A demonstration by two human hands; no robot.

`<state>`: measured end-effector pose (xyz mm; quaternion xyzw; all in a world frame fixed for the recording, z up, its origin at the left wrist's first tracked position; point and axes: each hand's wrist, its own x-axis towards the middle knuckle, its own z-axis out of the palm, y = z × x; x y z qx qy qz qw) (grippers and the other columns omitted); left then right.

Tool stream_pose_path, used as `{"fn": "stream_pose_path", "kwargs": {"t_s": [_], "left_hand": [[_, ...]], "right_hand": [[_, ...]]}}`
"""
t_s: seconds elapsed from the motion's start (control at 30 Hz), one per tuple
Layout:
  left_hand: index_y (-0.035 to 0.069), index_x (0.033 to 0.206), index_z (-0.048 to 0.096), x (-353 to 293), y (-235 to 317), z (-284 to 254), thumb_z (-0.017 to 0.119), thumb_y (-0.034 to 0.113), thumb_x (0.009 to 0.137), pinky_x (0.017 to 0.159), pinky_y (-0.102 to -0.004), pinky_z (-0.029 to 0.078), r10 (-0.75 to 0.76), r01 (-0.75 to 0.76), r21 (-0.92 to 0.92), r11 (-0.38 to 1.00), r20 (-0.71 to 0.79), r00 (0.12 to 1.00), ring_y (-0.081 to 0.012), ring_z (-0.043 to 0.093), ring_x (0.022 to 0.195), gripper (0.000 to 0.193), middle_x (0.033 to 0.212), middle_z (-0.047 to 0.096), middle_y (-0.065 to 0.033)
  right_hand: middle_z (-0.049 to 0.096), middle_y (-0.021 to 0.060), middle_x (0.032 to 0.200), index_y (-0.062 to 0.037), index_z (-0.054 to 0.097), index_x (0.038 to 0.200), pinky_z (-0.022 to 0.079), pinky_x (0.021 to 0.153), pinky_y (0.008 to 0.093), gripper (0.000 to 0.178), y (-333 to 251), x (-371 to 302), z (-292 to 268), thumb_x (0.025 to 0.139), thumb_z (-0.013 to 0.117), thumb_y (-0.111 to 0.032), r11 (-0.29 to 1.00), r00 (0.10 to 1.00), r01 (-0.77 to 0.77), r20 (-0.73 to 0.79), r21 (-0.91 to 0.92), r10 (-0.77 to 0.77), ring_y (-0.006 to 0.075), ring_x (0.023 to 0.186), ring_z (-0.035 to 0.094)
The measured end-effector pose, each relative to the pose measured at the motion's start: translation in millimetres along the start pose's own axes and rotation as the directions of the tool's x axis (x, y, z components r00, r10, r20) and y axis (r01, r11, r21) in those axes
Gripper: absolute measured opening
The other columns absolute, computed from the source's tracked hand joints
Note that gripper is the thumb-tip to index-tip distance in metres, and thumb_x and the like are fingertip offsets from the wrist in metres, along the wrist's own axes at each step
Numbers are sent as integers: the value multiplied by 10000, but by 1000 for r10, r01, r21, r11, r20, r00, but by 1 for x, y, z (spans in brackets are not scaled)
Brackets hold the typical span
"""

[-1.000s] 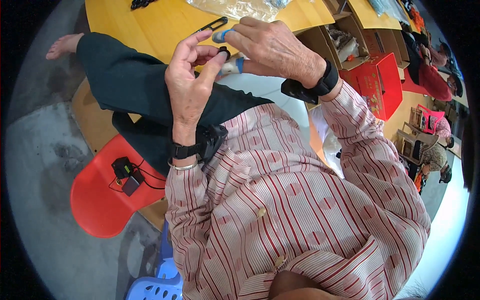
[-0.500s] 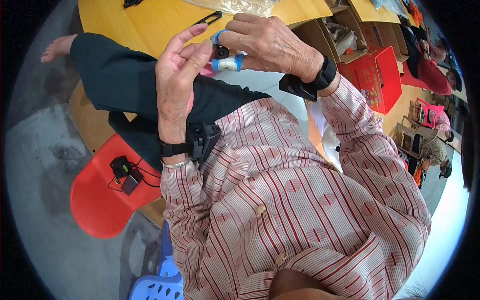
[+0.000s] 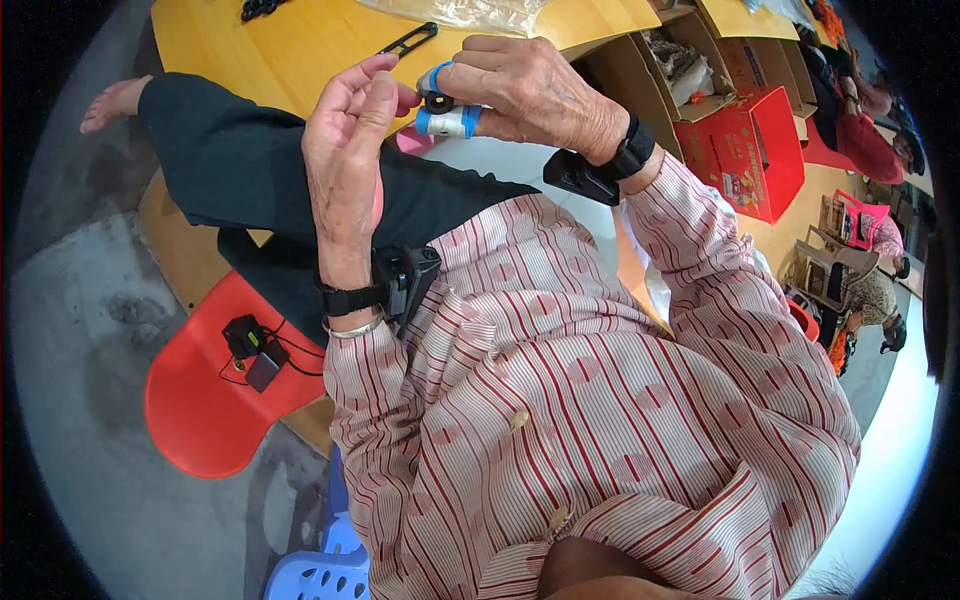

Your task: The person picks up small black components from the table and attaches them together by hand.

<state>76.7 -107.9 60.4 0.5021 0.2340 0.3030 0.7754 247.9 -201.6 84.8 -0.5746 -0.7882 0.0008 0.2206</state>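
Observation:
My right hand [image 3: 530, 88] pinches a small black round part [image 3: 438, 102] with a hole in its middle. Blue and white tape wraps the thumb and a fingertip of that hand. Just left of it, my left hand [image 3: 348, 140] is raised with its thumb pressed against the bent fingers. Whatever may lie in that pinch is too small to make out. One left fingertip comes close to the round part; whether it touches, I cannot tell. Beyond the hands, a black slotted elongated piece [image 3: 410, 40] lies on the yellow table [image 3: 290, 60].
Clear plastic film [image 3: 480, 14] and a dark cluster of small parts [image 3: 262, 8] lie on the table. Cardboard boxes [image 3: 690, 50] and a red box [image 3: 745, 155] stand at right. A red chair [image 3: 200, 400] holds black devices [image 3: 258, 355]. Other people sit far right.
Both hands have shifted slightly left. My left thumb and fingers have drawn back from the round part, which stays in my right hand.

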Motion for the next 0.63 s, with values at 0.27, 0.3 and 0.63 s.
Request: {"fn": "stream_pose_path", "kwargs": {"t_s": [0.27, 0.3, 0.63], "left_hand": [[-47, 1172, 497, 0, -5, 0, 559, 151, 912, 813, -231, 428, 3, -4, 7, 1000, 84, 996, -102, 556, 846, 332, 894, 606, -67], [-52, 1194, 483, -1, -6, -2, 550, 134, 916, 818, -229, 415, -2, 0, 32, 999, 82, 997, -94, 543, 849, 341, 906, 603, -60], [-34, 1184, 502, 3, -3, -12, 564, 144, 911, 824, -231, 406, -59, 33, 202, 979, 127, 990, -93, 540, 854, 332, 904, 596, -45]], "right_hand": [[566, 90, 731, -92, 506, 938, 449, 575, 410, 321, 6, -10, 1, 702, 678, -227, 998, 999, -49, 10, 42, 49, 309, 712, 591], [503, 60, 633, -80, 513, 838, 453, 533, 366, 233, 12, -14, 12, 750, 663, -236, 999, 998, -51, -21, -1, 51, 251, 635, 561], [649, 125, 737, -137, 604, 1050, 525, 661, 362, 308, 79, -109, -23, 821, 608, -343, 804, 819, -574, -102, -157, 565, 272, 707, 652]]}}
